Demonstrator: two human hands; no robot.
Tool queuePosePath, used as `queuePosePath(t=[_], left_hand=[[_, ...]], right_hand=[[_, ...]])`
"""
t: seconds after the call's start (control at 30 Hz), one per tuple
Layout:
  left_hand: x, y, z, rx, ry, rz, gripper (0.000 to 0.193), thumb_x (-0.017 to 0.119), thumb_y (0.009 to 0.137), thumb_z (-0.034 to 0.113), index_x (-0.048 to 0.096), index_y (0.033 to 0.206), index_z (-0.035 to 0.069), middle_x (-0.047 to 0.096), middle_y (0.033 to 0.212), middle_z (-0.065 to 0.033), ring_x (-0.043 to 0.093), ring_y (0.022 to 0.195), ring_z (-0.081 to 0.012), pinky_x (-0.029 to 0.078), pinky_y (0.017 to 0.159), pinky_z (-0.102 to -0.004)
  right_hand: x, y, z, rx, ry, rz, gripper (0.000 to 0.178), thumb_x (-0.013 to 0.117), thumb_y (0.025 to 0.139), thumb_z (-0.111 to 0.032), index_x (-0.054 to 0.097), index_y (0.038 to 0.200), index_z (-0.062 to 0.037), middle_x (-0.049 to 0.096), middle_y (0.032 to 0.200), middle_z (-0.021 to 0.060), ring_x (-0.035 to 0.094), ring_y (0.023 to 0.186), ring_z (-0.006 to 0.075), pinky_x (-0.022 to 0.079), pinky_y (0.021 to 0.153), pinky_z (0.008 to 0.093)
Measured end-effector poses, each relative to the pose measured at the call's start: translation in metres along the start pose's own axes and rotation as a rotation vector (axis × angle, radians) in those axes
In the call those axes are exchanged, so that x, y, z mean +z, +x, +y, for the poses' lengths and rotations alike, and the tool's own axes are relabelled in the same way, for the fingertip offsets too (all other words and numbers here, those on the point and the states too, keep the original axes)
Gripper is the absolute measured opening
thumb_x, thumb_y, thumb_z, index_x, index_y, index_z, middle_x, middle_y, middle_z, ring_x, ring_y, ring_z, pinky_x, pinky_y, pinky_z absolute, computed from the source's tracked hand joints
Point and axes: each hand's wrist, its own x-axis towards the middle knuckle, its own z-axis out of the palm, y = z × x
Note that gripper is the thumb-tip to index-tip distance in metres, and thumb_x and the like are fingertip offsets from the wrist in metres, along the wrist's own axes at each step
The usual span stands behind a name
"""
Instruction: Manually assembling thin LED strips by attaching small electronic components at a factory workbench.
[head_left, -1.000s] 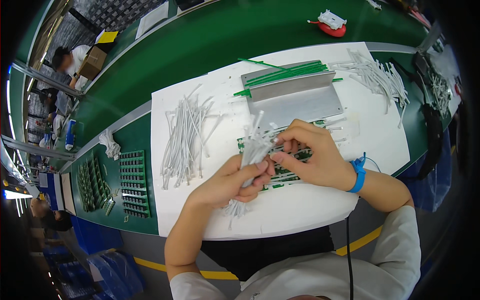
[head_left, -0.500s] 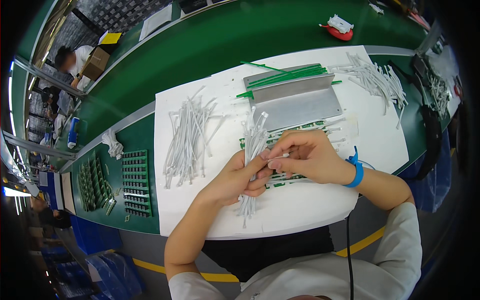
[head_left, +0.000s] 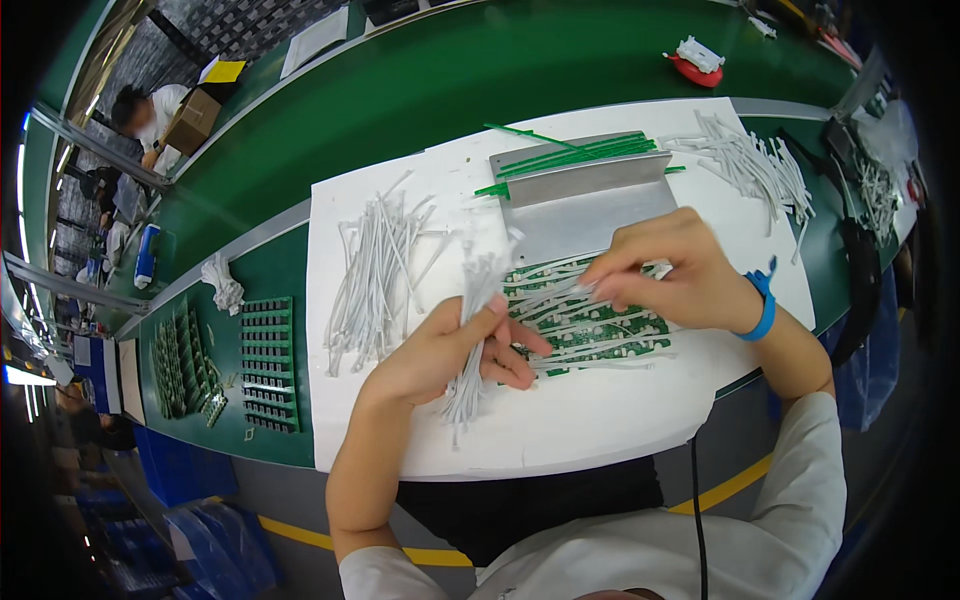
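Note:
A bundle of thin white cables (head_left: 470,375) with small end connectors rests in my left hand (head_left: 450,345), held between thumb and palm while the other fingers spread out to the right. My right hand (head_left: 665,275), with a blue band round its wrist, is in a pinch over a green circuit board panel (head_left: 600,335). From its fingertips a white cable (head_left: 550,296) seems to stretch left, slightly blurred. Several more white cables lie across the panel, roughly side to side. Part of the panel is hidden under my right hand.
White cable piles lie left (head_left: 375,285) and far right (head_left: 755,165) on white paper (head_left: 440,450). Behind the panel stands a metal angle plate (head_left: 590,185) with green strips (head_left: 580,150). Board panels (head_left: 270,365) sit at left. A person (head_left: 160,115) with a carton works beyond.
My right hand has moved away from the left hand, to the right over the circuit board panel. My left hand and its bundle have shifted slightly left, its fingers opening outward.

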Motion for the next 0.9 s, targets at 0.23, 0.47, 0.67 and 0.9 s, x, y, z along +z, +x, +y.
queuePosePath(t=[0.23,0.47,0.67,0.9], left_hand=[[-0.002,0.000,0.003,-0.056,0.088,-0.063,0.059,0.041,0.114,0.044,0.061,0.106,-0.011,0.072,0.121,-0.0287,0.077,0.076,-0.0270,0.066,0.069,-0.0340],[-0.003,-0.001,0.005,-0.032,0.054,-0.058,0.067,0.042,0.113,0.047,0.055,0.126,-0.017,0.071,0.124,-0.0295,0.077,0.078,-0.0279,0.066,0.070,-0.0341],[-0.001,-0.003,0.009,-0.022,0.077,-0.076,0.067,0.042,0.114,0.047,0.051,0.136,-0.015,0.070,0.128,-0.0280,0.077,0.081,-0.0277,0.066,0.075,-0.0351],[-0.002,-0.003,0.007,-0.022,0.079,-0.072,0.066,0.042,0.113,0.047,0.051,0.139,-0.013,0.070,0.129,-0.0272,0.078,0.088,-0.0285,0.066,0.079,-0.0353]], right_hand=[[0.014,-0.026,0.018,0.117,-0.231,-0.077,0.015,0.085,0.084,-0.006,0.082,0.099,-0.0045,0.068,0.076,0.0076,0.058,0.060,0.0179,0.044,0.055,0.0316],[0.027,-0.035,0.021,0.123,-0.200,-0.118,0.017,0.082,0.087,-0.006,0.082,0.104,-0.0035,0.066,0.081,0.0076,0.061,0.072,0.0212,0.047,0.062,0.0343],[0.035,-0.038,0.025,0.041,-0.356,-0.052,0.019,0.081,0.087,-0.005,0.079,0.106,-0.0036,0.065,0.082,0.0074,0.061,0.072,0.0230,0.049,0.062,0.0346],[0.040,-0.038,0.025,0.085,-0.324,-0.048,0.007,0.080,0.085,-0.006,0.074,0.090,-0.0041,0.065,0.082,0.0071,0.063,0.073,0.0245,0.053,0.063,0.0367]])
